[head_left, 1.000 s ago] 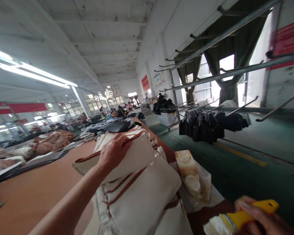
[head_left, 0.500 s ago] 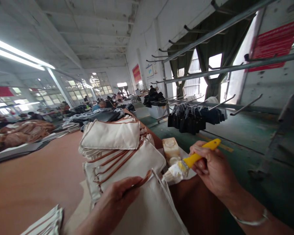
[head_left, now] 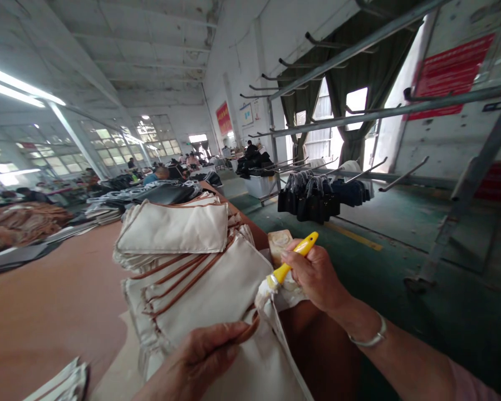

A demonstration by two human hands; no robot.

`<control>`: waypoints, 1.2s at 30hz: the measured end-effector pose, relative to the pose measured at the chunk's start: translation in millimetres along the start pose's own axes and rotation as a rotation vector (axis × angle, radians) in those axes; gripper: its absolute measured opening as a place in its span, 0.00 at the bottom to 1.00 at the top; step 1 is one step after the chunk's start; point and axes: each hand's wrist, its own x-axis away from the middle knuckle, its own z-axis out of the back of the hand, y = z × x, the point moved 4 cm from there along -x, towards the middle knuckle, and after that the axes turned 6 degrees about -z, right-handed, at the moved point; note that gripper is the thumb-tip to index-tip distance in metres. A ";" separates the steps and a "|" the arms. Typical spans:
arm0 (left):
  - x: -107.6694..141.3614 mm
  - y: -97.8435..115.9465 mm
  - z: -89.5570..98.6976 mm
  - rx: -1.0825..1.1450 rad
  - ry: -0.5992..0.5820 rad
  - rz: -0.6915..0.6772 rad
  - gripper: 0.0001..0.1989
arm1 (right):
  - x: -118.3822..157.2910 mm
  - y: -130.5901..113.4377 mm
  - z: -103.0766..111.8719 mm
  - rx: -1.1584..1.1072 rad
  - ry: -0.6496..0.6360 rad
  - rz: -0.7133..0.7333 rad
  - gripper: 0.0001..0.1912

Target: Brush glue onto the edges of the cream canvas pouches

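Observation:
My left hand [head_left: 211,353] pinches the brown edge strip of a cream fabric pouch piece [head_left: 254,370], holding its mouth a little apart. In my right hand [head_left: 317,273] is a paintbrush [head_left: 294,259] with a yellow handle, its bristles thick with white paste. The bristle tip touches the pouch piece at its open upper corner, just beyond my left fingertips. Behind my right hand stands a cream-coloured container [head_left: 279,242], crusted and partly covered by that hand. Beside my left hand lies a pile of similar cream pouch pieces [head_left: 209,284] with brown edging.
More cream pieces [head_left: 58,384] lie at the near left of the brown tabletop [head_left: 67,295]. A metal rack [head_left: 442,228] with prongs and hanging black bags [head_left: 309,197] stands to the right. Brown pieces [head_left: 23,223] are heaped at the far left; people sit farther back.
The brush in my right hand has moved left, from beside the container to the pouch piece's opening. My left hand keeps its pinch. The whole view has shifted slightly.

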 end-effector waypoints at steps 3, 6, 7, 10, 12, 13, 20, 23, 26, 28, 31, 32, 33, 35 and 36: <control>-0.9 -13.5 0.1 0.017 0.003 0.026 0.22 | 1.1 -8.0 14.9 -0.036 0.068 0.019 0.14; -3.1 -23.8 1.0 0.037 0.007 0.042 0.23 | 12.6 -11.1 18.6 -0.124 0.043 0.004 0.14; -3.8 -24.6 0.4 0.045 -0.004 0.042 0.23 | 16.4 -10.0 15.8 -0.116 0.012 -0.009 0.14; -4.3 -17.1 -3.9 0.048 -0.051 0.026 0.22 | 21.4 -1.0 5.7 -0.060 -0.051 -0.042 0.12; -3.0 -5.3 -7.4 0.028 -0.064 -0.016 0.20 | 18.6 6.4 6.0 -0.058 -0.014 -0.048 0.13; -2.1 1.1 -8.6 0.004 -0.059 -0.050 0.19 | 16.2 9.7 9.1 -0.064 0.019 -0.047 0.14; 2.0 17.8 -14.8 -0.538 -0.028 -0.355 0.12 | 7.1 22.6 28.7 -0.309 0.093 -0.141 0.14; 5.4 19.7 -17.6 -0.804 0.005 -0.505 0.10 | 9.6 20.6 20.3 -0.378 0.058 -0.189 0.14; 10.3 29.9 -17.1 -0.942 0.123 -0.644 0.07 | 16.1 15.5 8.2 -0.382 -0.009 -0.214 0.13; 11.6 36.1 -16.3 -0.954 0.151 -0.683 0.06 | 23.0 11.2 1.7 -0.348 -0.098 -0.229 0.13; 9.9 37.4 -15.1 -0.930 0.122 -0.654 0.07 | 33.4 4.0 1.1 -0.312 -0.245 -0.278 0.13; 9.1 35.5 -15.0 -0.921 0.102 -0.631 0.09 | 35.2 1.4 4.4 -0.311 -0.263 -0.293 0.13; 8.5 33.3 -15.1 -0.914 0.087 -0.616 0.09 | 35.5 -1.2 9.5 -0.308 -0.251 -0.292 0.13; 8.4 30.0 -15.1 -0.913 0.099 -0.611 0.08 | 32.4 -5.5 21.5 -0.300 -0.151 -0.244 0.12; 8.6 29.2 -15.1 -0.921 0.113 -0.619 0.07 | 30.3 -6.4 26.3 -0.296 -0.086 -0.207 0.12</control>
